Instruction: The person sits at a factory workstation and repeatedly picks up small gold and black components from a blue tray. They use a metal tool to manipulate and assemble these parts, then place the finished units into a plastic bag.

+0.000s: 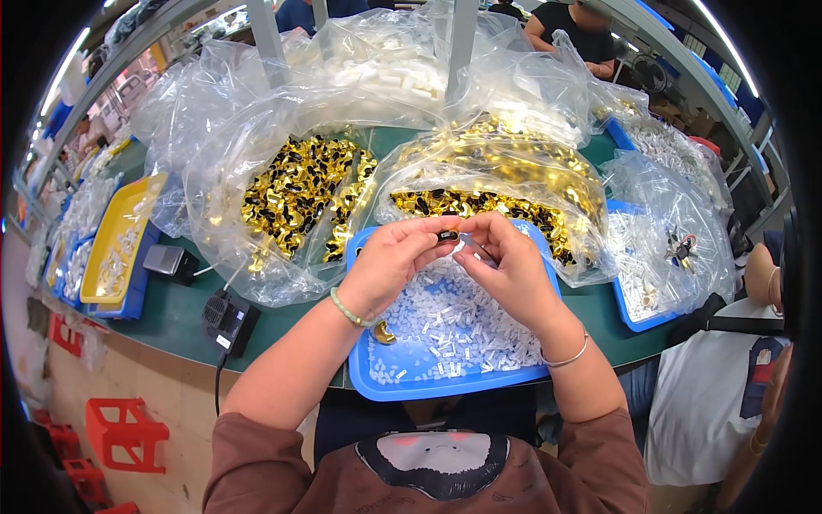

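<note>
Both my hands meet over a blue tray [364, 373] full of small white plastic pieces [462, 317]. Between its thumb and fingers, my left hand [385, 261] pinches a small shiny black-and-gold part [447, 236]. My right hand [507, 261] is closed close against it, fingertips pressed together around a small white piece [460, 246]. A thin greyish sliver shows between the right fingers; I cannot tell what it is. One curved gold part [384, 332] lies inside the tray, below my left wrist.
Clear plastic bags of gold-and-black parts [295, 193] and white parts [385, 81] lie behind the tray. A black adapter box [229, 319] and grey device [171, 263] stand left, near a yellow tray [128, 231]. Another blue tray [646, 321] and a seated person [711, 394] are right.
</note>
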A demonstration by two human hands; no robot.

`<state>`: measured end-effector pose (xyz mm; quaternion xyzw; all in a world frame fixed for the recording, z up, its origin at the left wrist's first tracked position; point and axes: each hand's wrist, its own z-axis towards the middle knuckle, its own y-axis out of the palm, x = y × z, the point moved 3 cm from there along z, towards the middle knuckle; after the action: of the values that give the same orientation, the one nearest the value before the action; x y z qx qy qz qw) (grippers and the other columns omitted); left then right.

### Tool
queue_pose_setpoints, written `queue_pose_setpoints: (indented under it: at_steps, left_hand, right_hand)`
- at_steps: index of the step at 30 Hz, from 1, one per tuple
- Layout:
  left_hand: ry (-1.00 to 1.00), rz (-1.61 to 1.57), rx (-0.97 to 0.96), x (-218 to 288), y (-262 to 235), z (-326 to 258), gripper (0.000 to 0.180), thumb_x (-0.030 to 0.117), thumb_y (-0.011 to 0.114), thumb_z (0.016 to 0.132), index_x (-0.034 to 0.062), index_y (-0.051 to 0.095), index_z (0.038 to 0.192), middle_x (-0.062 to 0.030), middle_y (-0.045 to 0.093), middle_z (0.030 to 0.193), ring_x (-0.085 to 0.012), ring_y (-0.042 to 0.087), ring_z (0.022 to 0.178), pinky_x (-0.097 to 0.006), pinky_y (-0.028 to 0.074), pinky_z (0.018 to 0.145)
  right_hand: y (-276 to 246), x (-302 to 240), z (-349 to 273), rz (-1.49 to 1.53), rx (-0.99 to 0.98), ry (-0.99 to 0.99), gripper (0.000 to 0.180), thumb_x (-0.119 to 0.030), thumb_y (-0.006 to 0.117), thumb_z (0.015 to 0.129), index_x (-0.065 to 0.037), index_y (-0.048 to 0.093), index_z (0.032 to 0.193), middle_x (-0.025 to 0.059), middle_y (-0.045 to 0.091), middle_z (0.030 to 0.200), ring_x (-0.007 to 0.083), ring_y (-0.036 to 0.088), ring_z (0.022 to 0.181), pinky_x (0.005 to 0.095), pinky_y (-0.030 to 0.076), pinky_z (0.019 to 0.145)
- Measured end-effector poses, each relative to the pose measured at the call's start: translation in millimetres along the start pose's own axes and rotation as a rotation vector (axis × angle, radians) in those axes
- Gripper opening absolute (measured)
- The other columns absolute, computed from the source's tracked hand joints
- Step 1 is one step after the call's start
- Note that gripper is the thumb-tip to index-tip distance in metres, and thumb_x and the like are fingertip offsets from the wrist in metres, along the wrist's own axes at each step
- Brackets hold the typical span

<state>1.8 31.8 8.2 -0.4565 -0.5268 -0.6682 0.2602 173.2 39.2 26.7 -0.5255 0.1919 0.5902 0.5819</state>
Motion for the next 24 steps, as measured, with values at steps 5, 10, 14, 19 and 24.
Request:
queue_pose_setpoints:
  at_steps: [5,10,14,19,24]
  left_hand:
    - [0.054,0.152,0.003,-0.7,3.6,-1.1,0.034,0.004,0.049,0.095,-0.0029,0.058,0.126,-0.0093,0.062,0.122,-0.0111,0.061,0.104,-0.025,0.049,0.094]
    - [0.066,0.188,0.065,-1.5,3.1,-1.1,0.031,0.004,0.051,0.094,0.0,0.061,0.124,-0.0052,0.067,0.11,-0.0077,0.064,0.096,-0.021,0.049,0.086]
    - [0.052,0.245,0.121,1.5,-2.1,-0.3,0.03,0.003,0.05,0.094,-0.0006,0.064,0.12,-0.0064,0.067,0.11,-0.0085,0.063,0.098,-0.022,0.05,0.087]
    - [0.073,0.189,0.145,-1.8,-11.4,4.0,0.03,0.002,0.048,0.093,-0.0033,0.063,0.119,-0.0115,0.066,0.115,-0.0133,0.063,0.103,-0.025,0.05,0.093]
    - [0.083,0.177,0.138,0.3,-6.9,3.1,0.031,0.0,0.047,0.094,-0.0048,0.061,0.121,-0.0131,0.064,0.118,-0.0157,0.062,0.106,-0.027,0.05,0.096]
  right_hand:
    - [-2.5,-7.1,-1.2,-0.034,-0.048,0.066,0.022,0.001,0.062,0.087,0.0,0.057,0.109,0.0045,0.063,0.09,0.0065,0.057,0.078,0.0201,0.047,0.069]
    - [-13.2,-10.1,-3.4,0.23,0.035,0.148,0.017,-0.012,0.053,0.097,0.0,0.064,0.098,0.0055,0.062,0.082,0.0097,0.054,0.066,0.0214,0.043,0.061]
    - [-19.6,-8.2,5.6,0.027,0.158,-0.179,0.029,-0.023,0.048,0.101,-0.001,0.064,0.093,0.0032,0.062,0.082,0.007,0.049,0.061,0.0191,0.041,0.056]
    - [-24.2,-12.1,1.2,0.289,0.164,0.052,0.03,-0.024,0.046,0.103,-0.004,0.061,0.087,0.0022,0.06,0.079,0.0053,0.048,0.059,0.0194,0.039,0.054]
    - [-32.5,-11.4,6.4,0.173,0.253,-0.183,0.024,-0.018,0.049,0.102,0.001,0.06,0.11,0.0076,0.062,0.091,0.0127,0.059,0.073,0.0226,0.048,0.071]
